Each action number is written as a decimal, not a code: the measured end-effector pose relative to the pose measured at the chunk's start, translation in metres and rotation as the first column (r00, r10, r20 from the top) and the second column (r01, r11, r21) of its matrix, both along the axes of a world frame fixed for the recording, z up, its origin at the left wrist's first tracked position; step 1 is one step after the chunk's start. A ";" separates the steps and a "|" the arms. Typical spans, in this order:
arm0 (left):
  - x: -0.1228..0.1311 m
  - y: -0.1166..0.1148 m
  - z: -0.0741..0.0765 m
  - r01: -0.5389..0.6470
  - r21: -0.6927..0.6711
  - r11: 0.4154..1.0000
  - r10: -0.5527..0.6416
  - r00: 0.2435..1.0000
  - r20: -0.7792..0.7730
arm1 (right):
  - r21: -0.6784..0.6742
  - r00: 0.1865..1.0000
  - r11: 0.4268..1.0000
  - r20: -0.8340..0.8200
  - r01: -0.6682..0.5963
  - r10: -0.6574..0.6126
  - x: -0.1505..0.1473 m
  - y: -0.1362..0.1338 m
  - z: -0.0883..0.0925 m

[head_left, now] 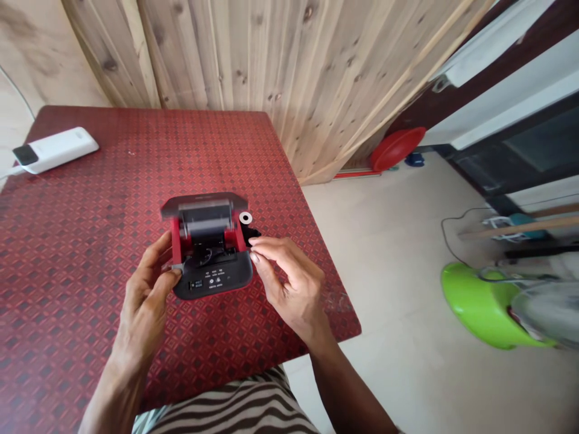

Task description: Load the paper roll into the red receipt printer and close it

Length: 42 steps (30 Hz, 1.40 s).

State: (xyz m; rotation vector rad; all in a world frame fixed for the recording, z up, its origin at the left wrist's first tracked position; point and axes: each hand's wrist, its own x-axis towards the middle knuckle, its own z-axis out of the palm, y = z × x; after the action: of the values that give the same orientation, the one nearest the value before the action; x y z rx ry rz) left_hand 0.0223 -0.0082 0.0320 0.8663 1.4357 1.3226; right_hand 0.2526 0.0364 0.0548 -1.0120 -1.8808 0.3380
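A small red-and-black device with its dark lid raised is tilted towards me above the red table. Inside the opening a clear and dark roller-like part shows, blurred; small white markings and buttons lie on the front panel. My left hand grips the device's left side, thumb on the front corner and fingers behind. My right hand is at its right edge, thumb and forefinger closed near a small black part; what they pinch is hidden. A white ring with a dark centre shows just beyond.
A white power bank with a dark end and cable lies at the left back of the patterned red table. A wooden plank wall stands behind. On the floor at right are a green tub and a red basin.
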 end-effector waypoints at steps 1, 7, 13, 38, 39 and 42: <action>0.000 0.000 -0.001 0.011 -0.001 1.000 -0.011 1.000 -0.002 | 0.002 1.000 1.000 0.008 -0.015 0.015 -0.001 0.001 0.001; -0.003 0.002 -0.002 0.044 0.053 0.998 -0.040 0.996 -0.083 | -0.015 0.956 0.984 0.236 -0.177 0.175 -0.016 0.028 0.014; -0.002 0.003 -0.008 0.029 0.104 0.994 -0.008 0.981 -0.192 | -0.321 0.653 0.921 0.652 -0.222 0.385 -0.062 0.074 0.029; 0.001 0.001 -0.011 0.038 0.118 0.992 -0.005 0.962 -0.274 | -0.314 0.560 0.938 0.755 -0.150 0.342 -0.073 0.077 0.044; 0.001 0.001 -0.011 0.037 0.121 0.992 -0.003 0.962 -0.274 | -0.304 0.567 0.938 0.750 -0.163 0.342 -0.073 0.078 0.044; 0.001 0.001 -0.013 0.031 0.123 0.992 0.004 0.961 -0.278 | -0.301 0.588 0.930 0.721 -0.211 0.367 -0.072 0.078 0.043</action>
State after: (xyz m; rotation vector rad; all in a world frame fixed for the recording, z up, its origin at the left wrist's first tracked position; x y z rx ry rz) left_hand 0.0234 -0.0074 0.0194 1.1819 1.5685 1.3318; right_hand 0.1805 0.1147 0.0976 -1.0554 -2.8782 0.2910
